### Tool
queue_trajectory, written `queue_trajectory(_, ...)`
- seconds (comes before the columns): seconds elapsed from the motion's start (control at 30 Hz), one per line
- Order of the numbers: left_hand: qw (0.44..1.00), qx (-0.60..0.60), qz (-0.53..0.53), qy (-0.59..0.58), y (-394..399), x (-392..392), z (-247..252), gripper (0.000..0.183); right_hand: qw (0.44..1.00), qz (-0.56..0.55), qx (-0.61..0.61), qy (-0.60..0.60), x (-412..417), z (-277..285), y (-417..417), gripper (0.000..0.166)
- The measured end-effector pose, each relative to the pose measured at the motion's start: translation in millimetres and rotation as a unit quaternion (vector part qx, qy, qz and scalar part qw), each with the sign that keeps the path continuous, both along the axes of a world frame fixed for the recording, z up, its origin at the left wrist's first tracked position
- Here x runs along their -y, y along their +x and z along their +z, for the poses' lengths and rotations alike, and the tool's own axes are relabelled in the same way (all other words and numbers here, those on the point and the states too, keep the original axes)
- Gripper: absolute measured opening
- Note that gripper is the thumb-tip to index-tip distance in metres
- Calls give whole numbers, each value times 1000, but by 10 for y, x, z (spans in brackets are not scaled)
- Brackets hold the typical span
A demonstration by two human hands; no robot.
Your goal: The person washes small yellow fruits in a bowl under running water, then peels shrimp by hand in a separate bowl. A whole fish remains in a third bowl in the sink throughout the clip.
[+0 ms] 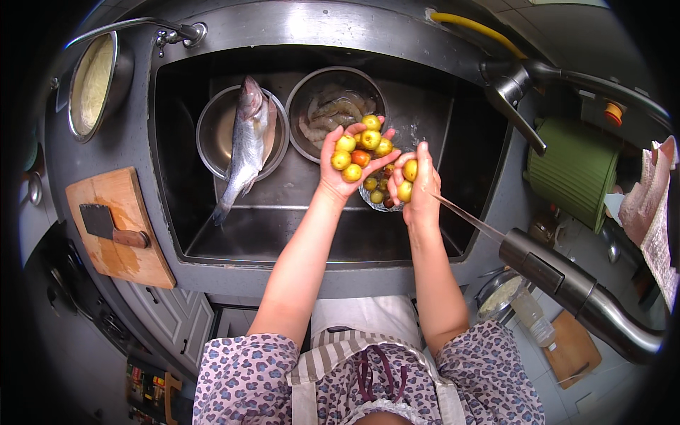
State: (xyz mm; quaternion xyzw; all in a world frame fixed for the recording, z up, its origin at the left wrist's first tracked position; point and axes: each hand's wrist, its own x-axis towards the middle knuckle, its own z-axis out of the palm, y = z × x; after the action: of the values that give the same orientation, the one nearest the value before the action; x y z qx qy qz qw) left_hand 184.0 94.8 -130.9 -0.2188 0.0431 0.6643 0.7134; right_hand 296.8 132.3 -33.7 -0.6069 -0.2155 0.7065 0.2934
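Observation:
My left hand [353, 159], palm up over the sink, cups several small round yellow-green fruits [370, 139], one of them reddish-brown. Close beside it on the right, my right hand [422, 180] curls around a couple of the same fruits [409, 170], and a stream of water from the faucet spout [512, 241] meets it. Below and between the hands, a clear glass bowl [381, 207] holds more of the fruits, partly hidden by my fingers. Behind my left hand is a metal bowl [383, 103] of raw shrimp [340, 109].
A whole fish [247, 133] lies across another metal bowl [204, 154] in the dark sink [249, 241]. Left, a cleaver [98, 220] rests on a wooden cutting board [151, 255], below a bowl [91, 85] with pale contents. A green ribbed container [571, 170] stands at right.

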Motion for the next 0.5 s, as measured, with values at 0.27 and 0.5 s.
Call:
queue_trajectory(0.27, 999, -21, 17, 24, 397, -193, -121, 42, 803, 169, 400, 408, 204, -109, -162, 44)
queue_trajectory(0.5, 1000, 12, 19, 6, 425, -235, 11, 38, 827, 104, 310, 458, 244, -315, -44, 47)
